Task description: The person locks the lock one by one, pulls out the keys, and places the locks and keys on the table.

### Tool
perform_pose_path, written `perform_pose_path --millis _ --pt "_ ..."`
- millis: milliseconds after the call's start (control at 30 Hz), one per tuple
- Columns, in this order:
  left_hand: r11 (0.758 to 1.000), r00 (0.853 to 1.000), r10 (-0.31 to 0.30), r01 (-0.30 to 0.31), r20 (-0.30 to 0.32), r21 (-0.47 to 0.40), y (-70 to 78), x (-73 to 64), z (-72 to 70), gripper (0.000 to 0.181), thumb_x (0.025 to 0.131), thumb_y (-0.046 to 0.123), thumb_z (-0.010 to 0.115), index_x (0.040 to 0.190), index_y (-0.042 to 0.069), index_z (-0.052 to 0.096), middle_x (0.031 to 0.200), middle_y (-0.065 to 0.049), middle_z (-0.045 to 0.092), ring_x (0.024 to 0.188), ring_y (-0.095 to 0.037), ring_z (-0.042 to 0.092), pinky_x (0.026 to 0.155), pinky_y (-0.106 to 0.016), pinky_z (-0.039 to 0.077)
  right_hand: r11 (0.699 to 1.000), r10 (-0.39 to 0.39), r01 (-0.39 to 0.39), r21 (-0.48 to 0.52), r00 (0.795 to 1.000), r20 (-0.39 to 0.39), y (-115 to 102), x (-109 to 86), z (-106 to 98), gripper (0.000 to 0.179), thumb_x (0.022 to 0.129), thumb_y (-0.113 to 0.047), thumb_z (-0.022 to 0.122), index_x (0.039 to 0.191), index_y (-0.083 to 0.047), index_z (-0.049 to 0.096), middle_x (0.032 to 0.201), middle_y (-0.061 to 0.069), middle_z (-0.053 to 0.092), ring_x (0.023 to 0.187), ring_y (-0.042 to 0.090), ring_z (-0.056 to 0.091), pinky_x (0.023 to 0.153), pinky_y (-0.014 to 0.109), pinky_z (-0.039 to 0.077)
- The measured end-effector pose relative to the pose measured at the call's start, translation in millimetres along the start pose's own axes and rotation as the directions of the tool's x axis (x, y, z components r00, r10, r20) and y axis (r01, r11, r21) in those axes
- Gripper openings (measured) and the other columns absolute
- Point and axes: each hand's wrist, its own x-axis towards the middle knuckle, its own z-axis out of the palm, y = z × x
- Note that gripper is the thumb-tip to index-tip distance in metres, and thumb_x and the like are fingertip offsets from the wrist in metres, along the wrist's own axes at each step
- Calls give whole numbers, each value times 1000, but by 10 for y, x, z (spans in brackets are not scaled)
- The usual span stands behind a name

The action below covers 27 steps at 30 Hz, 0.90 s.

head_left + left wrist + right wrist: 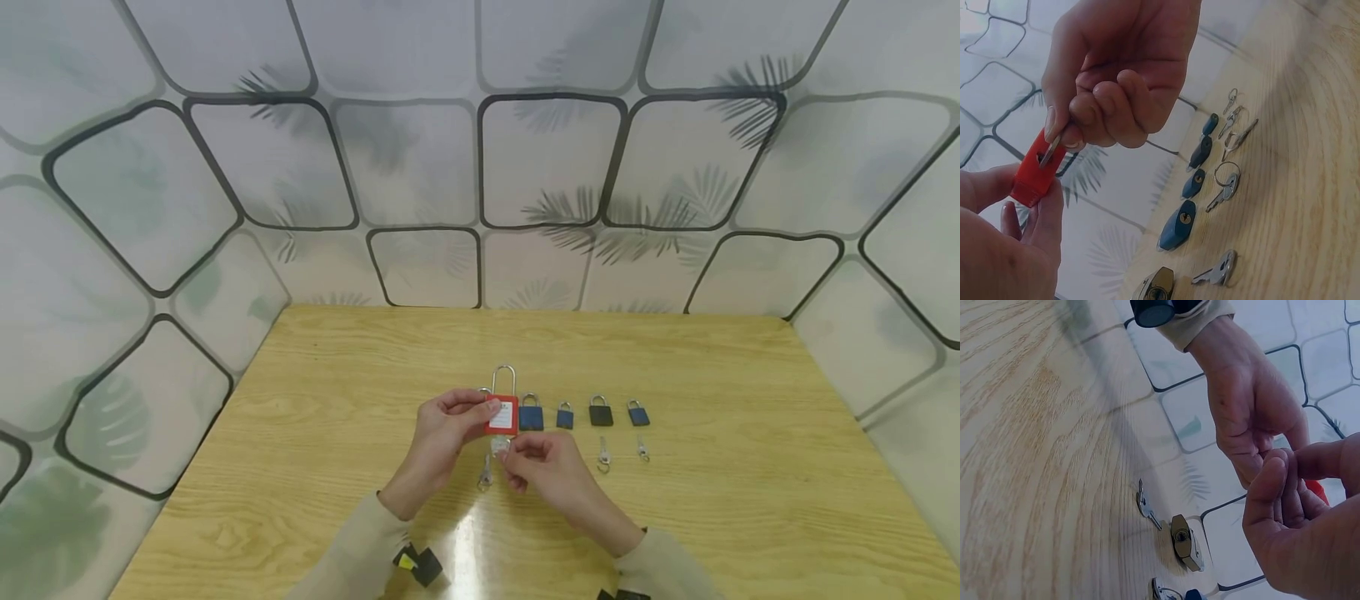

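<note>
My left hand [442, 433] grips a red padlock [513, 422] with a white label, its long silver shackle [505, 367] pointing up. In the left wrist view the left fingers and thumb hold the padlock's sides, with its keyhole face turned outward. My right hand [551, 471] pinches a silver key [1051, 150] between thumb and curled forefinger, its tip at the keyhole of the red padlock [1034, 178]. In the right wrist view the right fingers [1266, 494] hide the key and most of the padlock.
To the right stand a blue padlock [531, 417], a small blue one [565, 417], a black one [601, 415] and another blue one [638, 415]. A brass padlock [1184, 540] is partly behind the left hand. Keys [485, 475] lie in front; patterned cloth walls [420, 267] surround the table.
</note>
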Motion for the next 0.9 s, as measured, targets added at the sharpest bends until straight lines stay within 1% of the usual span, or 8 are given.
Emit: perform_pose_path --millis 133,233,300,400,500,633,800,900 --pt "1000 1000 5 -5 -17 -4 -1 1 12 21 91 6 76 106 -2 64 93 -4 75 87 -14 73 79 -26 62 1000 4 -4 -3 1000 -10 3 2 4 24 95 -11 70 96 13 66 73 6 68 65 11 61 62 22 54" --pt "996 997 21 -27 -68 -82 54 32 -14 14 92 8 75 99 3 65 96 -3 74 89 -13 73 80 -25 62 1000 5 -4 -31 999 32 31 -30 39 22 94 -10 71 95 11 69 70 2 67 63 9 60 60 21 53" --pt "988 993 43 -59 -113 -143 132 64 -73 10 94 8 74 93 6 64 97 -3 73 89 -12 74 80 -24 62 999 2 0 -37 998 63 60 -58 72 22 94 -11 72 94 12 69 70 1 67 62 9 60 59 20 52" --pt "975 985 66 -97 -157 -198 258 113 -180 10 95 7 73 92 7 63 98 -3 74 90 -12 75 82 -24 62 999 2 1 -37 997 74 81 -76 65 23 94 -11 72 96 11 70 73 3 69 63 8 61 59 20 53" --pt "981 982 74 -102 -174 -162 329 111 -292 10 95 6 72 100 3 63 97 -2 74 89 -11 75 83 -24 62 999 -13 14 -33 999 43 50 -49 30 23 94 -11 72 98 13 70 76 9 70 64 10 62 60 20 54" --pt "989 975 76 -100 -210 -108 336 83 -437 16 96 4 70 108 -2 62 96 0 73 87 -10 74 83 -25 62 992 -38 42 -121 999 32 33 -11 39 22 95 -12 70 97 10 72 76 14 70 63 12 61 56 20 52" --pt "994 969 106 -111 -223 -6 344 38 -618 26 94 3 72 115 -7 62 95 0 73 88 -10 73 84 -26 62 956 -66 69 -286 998 21 83 38 111 22 99 -18 64 91 -1 76 74 16 71 57 7 56 49 17 45" --pt "992 965 124 -116 -229 49 359 11 -720 29 94 4 72 118 -8 61 96 0 72 90 -10 71 85 -26 62 932 -81 81 -353 997 17 109 71 145 22 98 -20 64 91 -6 79 78 12 74 60 9 61 51 18 49"
